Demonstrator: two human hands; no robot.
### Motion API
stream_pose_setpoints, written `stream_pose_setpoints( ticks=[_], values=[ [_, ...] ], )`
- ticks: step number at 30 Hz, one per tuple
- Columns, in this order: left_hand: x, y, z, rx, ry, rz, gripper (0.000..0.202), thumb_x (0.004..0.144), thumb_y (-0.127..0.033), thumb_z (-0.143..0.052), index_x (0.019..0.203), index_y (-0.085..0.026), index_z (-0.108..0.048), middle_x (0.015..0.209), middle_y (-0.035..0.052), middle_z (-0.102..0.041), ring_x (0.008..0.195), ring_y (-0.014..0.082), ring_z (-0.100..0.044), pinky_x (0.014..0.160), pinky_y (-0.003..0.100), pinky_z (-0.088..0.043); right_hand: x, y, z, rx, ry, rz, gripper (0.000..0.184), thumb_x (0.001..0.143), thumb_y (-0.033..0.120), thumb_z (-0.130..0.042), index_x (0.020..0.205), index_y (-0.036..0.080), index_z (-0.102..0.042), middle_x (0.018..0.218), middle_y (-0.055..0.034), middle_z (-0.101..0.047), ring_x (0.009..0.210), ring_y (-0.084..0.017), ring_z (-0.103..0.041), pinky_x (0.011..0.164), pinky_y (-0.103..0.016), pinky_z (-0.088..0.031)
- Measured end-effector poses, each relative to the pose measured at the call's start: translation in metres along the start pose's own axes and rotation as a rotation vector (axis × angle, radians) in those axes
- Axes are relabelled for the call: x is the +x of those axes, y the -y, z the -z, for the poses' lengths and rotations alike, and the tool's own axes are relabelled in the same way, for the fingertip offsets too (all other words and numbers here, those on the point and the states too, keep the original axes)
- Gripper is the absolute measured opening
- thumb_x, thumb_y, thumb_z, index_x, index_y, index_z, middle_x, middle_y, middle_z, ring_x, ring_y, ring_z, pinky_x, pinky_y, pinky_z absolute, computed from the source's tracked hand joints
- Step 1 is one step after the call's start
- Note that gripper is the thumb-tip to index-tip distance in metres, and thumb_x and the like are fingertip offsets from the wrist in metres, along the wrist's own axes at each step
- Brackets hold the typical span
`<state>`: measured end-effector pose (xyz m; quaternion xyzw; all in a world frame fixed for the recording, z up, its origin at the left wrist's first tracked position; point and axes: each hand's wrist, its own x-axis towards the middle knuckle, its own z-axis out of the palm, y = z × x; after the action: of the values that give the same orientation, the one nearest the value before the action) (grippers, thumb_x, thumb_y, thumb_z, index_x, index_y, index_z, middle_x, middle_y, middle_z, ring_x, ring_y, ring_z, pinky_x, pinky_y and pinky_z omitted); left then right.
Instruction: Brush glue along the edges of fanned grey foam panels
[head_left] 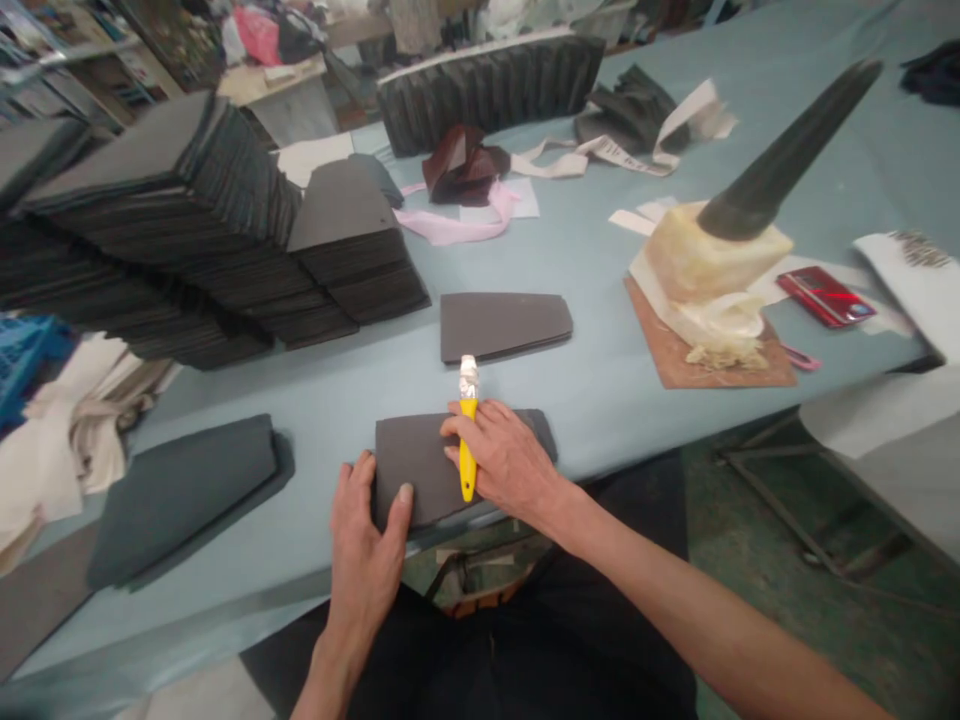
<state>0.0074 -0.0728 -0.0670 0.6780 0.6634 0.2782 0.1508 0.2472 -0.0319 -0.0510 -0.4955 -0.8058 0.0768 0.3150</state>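
Observation:
A small stack of dark grey, tapered fabric-like panels (416, 460) lies at the table's front edge. My left hand (367, 545) rests at its left end, thumb on top and fingers spread along the side. Above the same panels, my right hand (510, 455) is closed around a brush with a yellow handle (468, 450), its pale, coated head pointing away from me. Some of the right hand's fingers also touch the panels. Just beyond, another short stack of the same tapered panels (506, 325) lies flat on the blue-green table cover.
Tall panel stacks (150, 200) stand at the left, with more dark panels (187, 500) nearer. On the right, a yellowish block with a dark cone (712, 250) sits on a brown board (727, 375), beside a red phone (825, 297). Scraps and ribbons (465, 220) lie behind.

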Motion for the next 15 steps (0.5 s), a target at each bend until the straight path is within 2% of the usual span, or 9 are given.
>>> stream_pose_setpoints(
  ticks=[9, 15],
  values=[
    [-0.0067, -0.0026, -0.0059, 0.01, -0.019, -0.049, 0.069, 0.109, -0.058, -0.05, 0.162, -0.014, -0.05, 0.167, 0.0233, -0.054, 0.164, 0.0447, -0.039, 0.134, 0.071, -0.036, -0.0011, -0.0014, 0.002, -0.01, 0.008, 0.009, 0.016, 0.103, 0.021, -0.069, 0.118, 0.02, -0.066, 0.139, -0.0172, -0.076, 0.115, -0.032, -0.072, 0.103, -0.049, -0.057],
    [-0.0071, -0.0046, -0.0072, 0.031, -0.016, -0.051, 0.069, 0.109, -0.057, -0.05, 0.16, -0.01, -0.05, 0.161, 0.0263, -0.058, 0.159, 0.0472, -0.045, 0.13, 0.075, -0.038, -0.0015, -0.0009, 0.0014, -0.016, 0.005, 0.012, 0.017, 0.102, 0.02, -0.07, 0.118, 0.02, -0.066, 0.139, -0.0175, -0.076, 0.111, -0.032, -0.073, 0.099, -0.049, -0.057]
  ],
)
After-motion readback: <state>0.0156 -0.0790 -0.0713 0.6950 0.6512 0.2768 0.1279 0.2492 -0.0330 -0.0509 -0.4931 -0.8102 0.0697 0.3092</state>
